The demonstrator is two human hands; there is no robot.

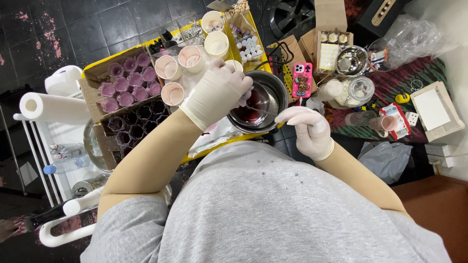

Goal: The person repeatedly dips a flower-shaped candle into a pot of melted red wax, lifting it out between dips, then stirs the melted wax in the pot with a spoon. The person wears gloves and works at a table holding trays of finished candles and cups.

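Dark floor tiles surround the yellow worktop (243, 139), where the right hand (308, 127) pinches a thin stirring rod (265, 112) lying left-right into the steel bowl (261, 100), the left hand's (222, 92) grip closed on its rim.

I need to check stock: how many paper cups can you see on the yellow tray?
6 paper cups: three pink-stained ones beside the box of purple moulds, two pale ones further back, and one partly hidden behind the left hand. More may be hidden.

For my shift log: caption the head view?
Gloved left hand steadies a metal pot of dark red liquid; right hand stirs.
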